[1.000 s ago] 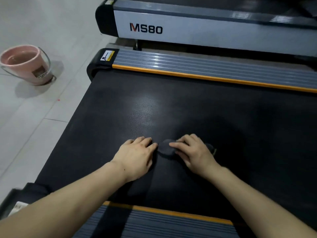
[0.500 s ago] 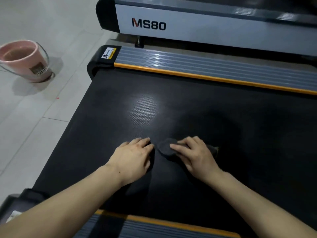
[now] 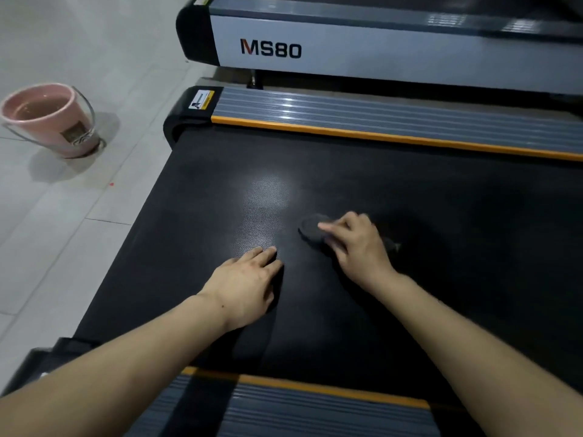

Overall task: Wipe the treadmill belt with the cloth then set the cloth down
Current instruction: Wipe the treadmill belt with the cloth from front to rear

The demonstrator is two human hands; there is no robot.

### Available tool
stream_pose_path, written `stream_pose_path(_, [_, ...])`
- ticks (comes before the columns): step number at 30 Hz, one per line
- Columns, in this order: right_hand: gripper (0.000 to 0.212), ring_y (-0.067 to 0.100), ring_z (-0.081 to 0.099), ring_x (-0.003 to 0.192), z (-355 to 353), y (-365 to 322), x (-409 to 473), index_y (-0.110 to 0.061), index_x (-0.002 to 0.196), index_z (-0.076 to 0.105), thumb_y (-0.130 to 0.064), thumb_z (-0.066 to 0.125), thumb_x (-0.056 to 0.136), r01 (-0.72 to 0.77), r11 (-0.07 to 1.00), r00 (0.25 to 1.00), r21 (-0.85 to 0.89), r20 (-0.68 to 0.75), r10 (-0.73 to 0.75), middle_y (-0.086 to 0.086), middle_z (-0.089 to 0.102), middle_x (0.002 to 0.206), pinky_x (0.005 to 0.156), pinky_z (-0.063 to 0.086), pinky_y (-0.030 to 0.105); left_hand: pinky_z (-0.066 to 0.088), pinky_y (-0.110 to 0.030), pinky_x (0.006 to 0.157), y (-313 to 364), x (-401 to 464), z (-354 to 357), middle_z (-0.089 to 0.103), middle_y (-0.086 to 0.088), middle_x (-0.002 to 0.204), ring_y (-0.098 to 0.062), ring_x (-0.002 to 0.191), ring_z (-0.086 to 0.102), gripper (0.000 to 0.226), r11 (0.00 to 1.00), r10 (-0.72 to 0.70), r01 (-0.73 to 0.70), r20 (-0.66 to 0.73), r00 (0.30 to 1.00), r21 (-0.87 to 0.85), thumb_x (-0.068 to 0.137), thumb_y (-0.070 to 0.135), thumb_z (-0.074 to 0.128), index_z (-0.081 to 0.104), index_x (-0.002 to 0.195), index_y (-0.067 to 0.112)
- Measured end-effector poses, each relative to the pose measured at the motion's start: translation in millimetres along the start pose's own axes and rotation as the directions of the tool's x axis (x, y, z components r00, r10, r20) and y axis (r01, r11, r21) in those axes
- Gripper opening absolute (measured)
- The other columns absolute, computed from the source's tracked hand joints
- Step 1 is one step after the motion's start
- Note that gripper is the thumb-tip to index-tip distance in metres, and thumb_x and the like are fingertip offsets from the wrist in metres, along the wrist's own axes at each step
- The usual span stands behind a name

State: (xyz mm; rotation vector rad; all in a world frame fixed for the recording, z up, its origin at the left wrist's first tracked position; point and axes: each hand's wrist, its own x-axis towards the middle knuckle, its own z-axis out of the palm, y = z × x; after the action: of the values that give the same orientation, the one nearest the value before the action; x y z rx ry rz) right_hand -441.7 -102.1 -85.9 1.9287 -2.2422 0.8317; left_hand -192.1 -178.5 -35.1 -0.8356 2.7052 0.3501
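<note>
While the left hand (image 3: 249, 285) lies flat on the belt (image 3: 441, 216), the right hand (image 3: 356, 244) grips the cloth (image 3: 310, 227)

"MS80" is printed on the pale grey side panel (image 3: 394, 55) of the neighbouring treadmill (image 3: 378, 36): the M red, the S80 dark. A small yellow-and-white sticker (image 3: 202, 100) sits on the near treadmill's black corner cap (image 3: 183, 118), its print too small to read. The label (image 3: 75, 134) on the pink bucket (image 3: 47, 118) is likewise unreadable.
</note>
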Motion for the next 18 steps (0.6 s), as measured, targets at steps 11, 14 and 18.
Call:
stream_pose_path(11, [0.026, 0.027, 0.052, 0.091, -15, 1, -10, -0.029, 0.118, 0.071, -0.027, 0.062, 0.093, -0.188, 0.982, 0.982, 0.012, -0.003, 0.188, 0.002, 0.058, 0.097, 0.086, 0.049, 0.042, 0.034, -0.039, 0.117, 7, -39, 17, 0.031, 0.004, 0.163, -0.017, 0.150, 0.029, 0.048, 0.998, 0.054, -0.055, -0.071, 0.996, -0.012, 0.098, 0.035, 0.045, 0.047, 0.145, 0.028])
stream_pose_path(14, [0.025, 0.024, 0.048, 0.097, -10, -25, -19, -0.034, 0.116, 0.072, -0.029, 0.065, 0.091, -0.377, 0.926, 0.926, 0.017, 0.013, 0.377, -0.002, 0.055, 0.100, 0.091, 0.043, 0.037, 0.036, -0.040, 0.116, 12, -53, 23, 0.033, 0.004, 0.163, -0.018, 0.148, 0.032, 0.048, 0.999, 0.035, -0.037, -0.080, 0.996, -0.017, 0.099, 0.034, 0.044, 0.047, 0.146, 0.028])
stream_pose_path(18, [0.028, 0.020, 0.050, 0.085, -31, -64, -92, -0.033, 0.110, 0.075, -0.025, 0.076, 0.083, -0.181, 0.977, 0.971, 0.113, 0.180, 0.159, -0.004, 0.055, 0.091, 0.079, 0.044, 0.032, 0.040, -0.039, 0.113, 26, -58, 29, 0.036, 0.004, 0.161, -0.020, 0.146, 0.036, 0.044, 0.996, 0.017, -0.030, -0.153, 0.988, -0.081, 0.098, 0.032, 0.047, 0.052, 0.141, 0.028])
